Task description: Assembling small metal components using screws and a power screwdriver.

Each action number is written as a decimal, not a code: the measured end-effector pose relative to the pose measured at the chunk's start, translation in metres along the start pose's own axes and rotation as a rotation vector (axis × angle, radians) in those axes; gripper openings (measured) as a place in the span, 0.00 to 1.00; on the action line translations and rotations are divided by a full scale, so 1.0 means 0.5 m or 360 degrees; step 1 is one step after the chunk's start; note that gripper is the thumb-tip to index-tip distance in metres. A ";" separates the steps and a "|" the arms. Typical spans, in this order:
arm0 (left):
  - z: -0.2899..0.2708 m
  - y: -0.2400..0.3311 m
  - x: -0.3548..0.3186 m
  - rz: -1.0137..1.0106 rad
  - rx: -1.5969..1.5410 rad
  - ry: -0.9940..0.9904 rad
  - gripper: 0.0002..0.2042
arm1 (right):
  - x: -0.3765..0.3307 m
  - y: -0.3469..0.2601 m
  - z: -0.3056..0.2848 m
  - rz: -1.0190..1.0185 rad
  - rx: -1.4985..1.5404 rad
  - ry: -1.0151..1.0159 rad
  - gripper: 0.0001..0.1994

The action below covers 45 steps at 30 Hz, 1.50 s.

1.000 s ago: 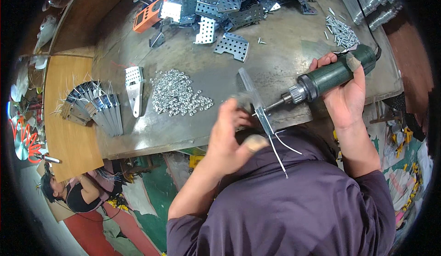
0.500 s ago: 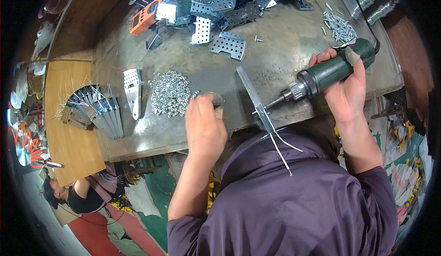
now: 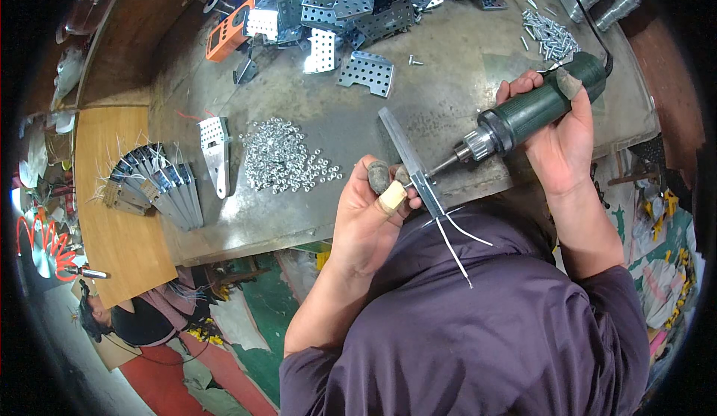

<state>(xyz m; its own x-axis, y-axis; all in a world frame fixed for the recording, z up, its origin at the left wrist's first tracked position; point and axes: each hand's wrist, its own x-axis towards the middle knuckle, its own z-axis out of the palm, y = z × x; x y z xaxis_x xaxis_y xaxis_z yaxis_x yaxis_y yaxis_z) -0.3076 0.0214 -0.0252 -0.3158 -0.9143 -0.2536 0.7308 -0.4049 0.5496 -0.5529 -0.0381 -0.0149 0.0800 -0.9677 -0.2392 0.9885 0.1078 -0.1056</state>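
Observation:
My right hand (image 3: 562, 147) is wrapped round a dark green electric screwdriver (image 3: 529, 119), its bit pointing left. The bit's tip meets the side of a narrow metal strip (image 3: 401, 138) that stands tilted over the table's front edge. Two white wires (image 3: 454, 255) trail from the strip's lower end toward my lap. On the strip's other side, opposite the bit, my left hand (image 3: 366, 218) has its fingers pinched together, with coverings on the thumb and a fingertip. Whatever small thing they hold is hidden. Left of that hand lies a pile of small nuts (image 3: 280, 154).
Perforated metal plates (image 3: 351, 9) are heaped at the back beside an orange device (image 3: 228, 33). Screws (image 3: 549, 36) lie back right. At left are a single bracket (image 3: 215, 154) and fanned wired strips (image 3: 160, 181) on a wooden board (image 3: 112, 248). A person (image 3: 142, 319) is at lower left.
My left hand has moved right from the edge of the nut pile to the metal strip, opposite the screwdriver bit. The screwdriver and strip have stayed nearly in place.

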 end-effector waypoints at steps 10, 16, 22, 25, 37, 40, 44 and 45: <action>0.014 -0.026 0.001 0.0828 0.1370 0.0171 0.10 | -0.002 0.000 -0.001 0.0005 0.0021 -0.0020 0.13; 0.015 -0.015 0.006 0.1196 0.2671 -0.0087 0.11 | -0.001 0.000 -0.005 -0.0011 -0.0035 -0.0089 0.14; -0.001 -0.019 0.013 0.1185 0.2436 -0.0169 0.05 | 0.010 0.017 0.002 -0.0015 -0.0118 -0.0233 0.13; 0.002 -0.012 0.015 0.1091 0.2501 -0.0214 0.06 | 0.014 0.016 -0.001 -0.0022 -0.0119 -0.0375 0.14; 0.058 0.061 0.026 0.1171 0.3081 -0.0248 0.17 | -0.024 -0.006 0.061 -0.0219 -0.0601 -0.0427 0.18; 0.035 0.072 0.050 0.1183 0.3311 -0.0561 0.20 | -0.032 -0.119 0.078 -0.0385 -0.1238 -0.0894 0.20; -0.017 0.074 0.024 0.1036 0.2319 -0.0074 0.21 | -0.012 -0.291 0.087 -0.0532 -0.3351 -0.0128 0.28; -0.023 0.080 0.018 0.0780 0.1425 -0.0105 0.21 | -0.005 -0.307 0.069 -0.0714 -0.3676 0.0083 0.28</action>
<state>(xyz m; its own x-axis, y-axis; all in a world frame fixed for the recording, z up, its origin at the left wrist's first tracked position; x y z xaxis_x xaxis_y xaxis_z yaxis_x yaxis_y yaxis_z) -0.2740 -0.0029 -0.0147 -0.1561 -0.9696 0.1883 0.0765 0.1782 0.9810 -0.7003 -0.0603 0.0354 -0.0566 -0.9946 0.0866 -0.7785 -0.0103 -0.6276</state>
